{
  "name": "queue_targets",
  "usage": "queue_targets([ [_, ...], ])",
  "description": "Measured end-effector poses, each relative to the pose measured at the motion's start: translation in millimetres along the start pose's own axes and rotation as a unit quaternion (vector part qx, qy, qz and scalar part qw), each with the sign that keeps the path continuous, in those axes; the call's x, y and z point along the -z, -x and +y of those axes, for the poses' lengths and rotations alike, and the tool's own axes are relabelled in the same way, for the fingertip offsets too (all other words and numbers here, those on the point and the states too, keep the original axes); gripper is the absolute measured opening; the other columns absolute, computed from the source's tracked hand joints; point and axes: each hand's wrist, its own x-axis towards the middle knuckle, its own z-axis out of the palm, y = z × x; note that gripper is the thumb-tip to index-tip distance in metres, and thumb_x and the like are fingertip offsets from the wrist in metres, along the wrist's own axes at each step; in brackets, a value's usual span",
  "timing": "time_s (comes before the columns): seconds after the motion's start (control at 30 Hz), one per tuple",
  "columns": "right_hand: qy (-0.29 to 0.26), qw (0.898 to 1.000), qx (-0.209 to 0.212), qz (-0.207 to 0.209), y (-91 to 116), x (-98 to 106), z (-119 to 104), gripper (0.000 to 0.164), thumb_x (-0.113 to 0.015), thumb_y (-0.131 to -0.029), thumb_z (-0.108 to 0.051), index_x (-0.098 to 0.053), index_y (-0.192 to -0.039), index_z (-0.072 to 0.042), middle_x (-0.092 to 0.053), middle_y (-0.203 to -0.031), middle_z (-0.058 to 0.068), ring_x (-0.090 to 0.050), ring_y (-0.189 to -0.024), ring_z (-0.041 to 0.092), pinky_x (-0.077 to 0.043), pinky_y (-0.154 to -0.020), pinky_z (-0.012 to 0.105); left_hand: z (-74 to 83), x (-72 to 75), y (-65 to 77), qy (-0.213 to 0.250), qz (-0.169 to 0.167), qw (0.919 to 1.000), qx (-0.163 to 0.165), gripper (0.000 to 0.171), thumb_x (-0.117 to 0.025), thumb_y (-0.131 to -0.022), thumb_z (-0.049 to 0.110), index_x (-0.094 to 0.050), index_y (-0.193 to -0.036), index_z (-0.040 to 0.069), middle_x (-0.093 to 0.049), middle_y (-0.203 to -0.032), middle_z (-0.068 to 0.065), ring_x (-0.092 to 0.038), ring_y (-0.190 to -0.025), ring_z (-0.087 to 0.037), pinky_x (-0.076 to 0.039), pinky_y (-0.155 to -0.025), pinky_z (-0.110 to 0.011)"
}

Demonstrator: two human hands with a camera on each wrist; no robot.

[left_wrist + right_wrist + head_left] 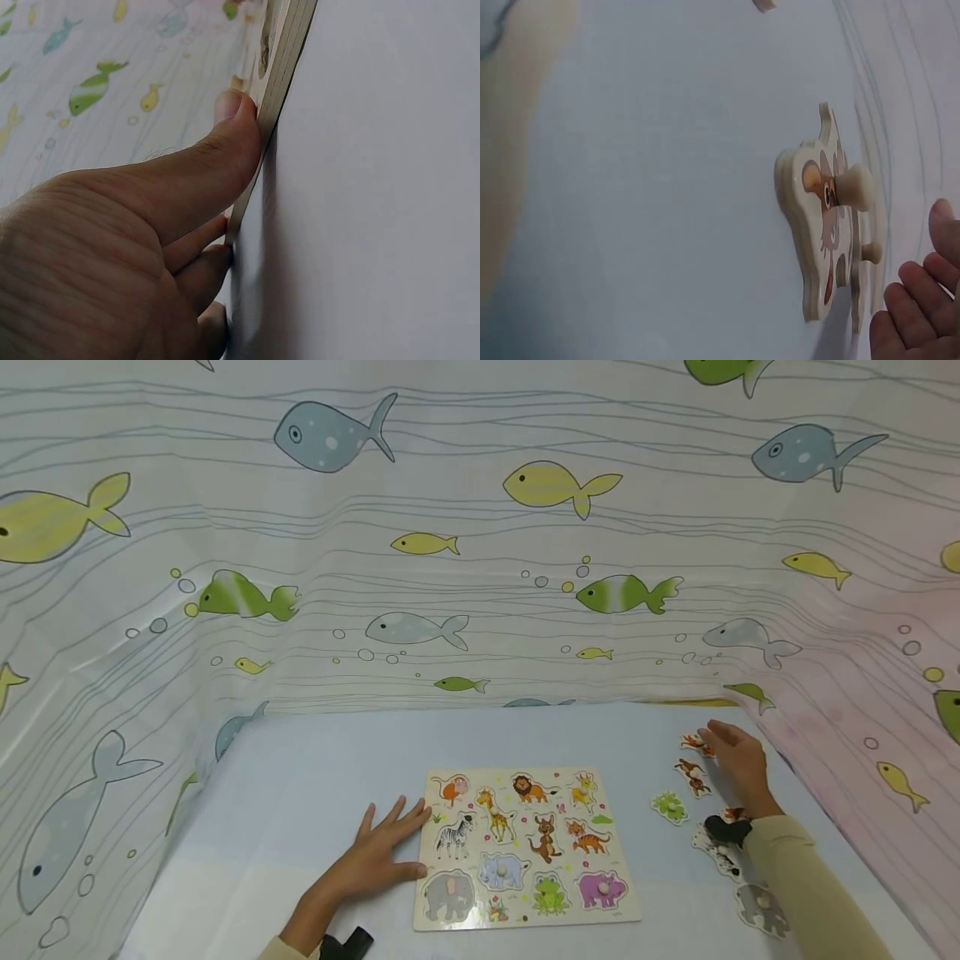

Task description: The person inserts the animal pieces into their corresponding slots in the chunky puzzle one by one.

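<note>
A wooden animal puzzle board point(525, 925) lies on the white table. My left hand point(378, 860) is at its left side, fingers spread, thumb point(238, 112) against the edge. A grey-blue rhino piece point(491, 870) and a purple hippo piece point(592, 887), both knobbed, sit in the board. At the far right my right hand point(738, 764) hovers beside an orange piece point(693, 743), which it partly covers. In the right wrist view its fingers point(911, 307) are loosely bent and hold nothing, apart from a brown animal piece point(829, 225) with a wooden knob.
Right of the board lie a brown piece point(692, 777), a green frog piece point(670, 807), a zebra piece point(716, 852) and a grey elephant piece point(763, 910). The right sleeve point(795, 868) covers part of this row. A fish-patterned curtain point(480, 585) stands around the table.
</note>
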Motion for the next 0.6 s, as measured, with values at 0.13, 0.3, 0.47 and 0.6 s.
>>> queue_targets([
  [0.13, 0.015, 0.999, 0.035, -0.002, -3.0, -1.8, 6.9, 0.070, -0.052, -0.099, -0.053, -0.045, -0.150, -0.005, -0.047, -0.150, 0.024, -0.045, -0.135, 0.047, -0.044, -0.103, 0.063, 0.1, -0.2, -1.8, -0.003, 0.000, 1.0000, -0.004, 0.089, -0.079, -0.077, 0.045, -0.043, -0.152, 0.015, -0.033, -0.161, -0.006, -0.016, -0.154, -0.040, 0.014, -0.120, -0.065],
  [0.3, 0.044, 0.998, 0.043, 0.009, -5.5, -5.0, 15.1, 0.071, -0.053, -0.099, -0.054, -0.047, -0.147, -0.002, -0.051, -0.146, 0.027, -0.046, -0.135, 0.048, -0.041, -0.106, 0.063, 0.1, -0.3, -3.2, -0.003, -0.004, 1.0000, 0.000, 0.089, -0.080, -0.077, 0.044, -0.042, -0.152, 0.014, -0.032, -0.162, -0.006, -0.015, -0.154, -0.039, 0.015, -0.119, -0.065],
  [0.47, 0.042, 0.998, 0.043, 0.002, -2.0, -9.2, 19.4, 0.073, -0.054, -0.098, -0.056, -0.048, -0.147, -0.002, -0.052, -0.146, 0.026, -0.044, -0.137, 0.047, -0.038, -0.109, 0.064, 0.1, -0.3, -2.3, -0.011, -0.010, 0.9997, 0.018, 0.090, -0.080, -0.076, 0.045, -0.042, -0.153, 0.017, -0.032, -0.162, -0.002, -0.014, -0.155, -0.036, 0.015, -0.121, -0.063],
  [0.6, 0.044, 0.997, 0.068, 0.006, 1.3, -12.6, 21.5, 0.070, -0.056, -0.097, -0.054, -0.052, -0.144, -0.002, -0.057, -0.141, 0.026, -0.049, -0.132, 0.046, -0.042, -0.105, 0.064, -0.4, -0.5, -1.6, -0.014, -0.014, 0.9995, 0.024, 0.091, -0.080, -0.076, 0.046, -0.041, -0.153, 0.017, -0.031, -0.162, -0.001, -0.014, -0.155, -0.035, 0.015, -0.121, -0.062],
])
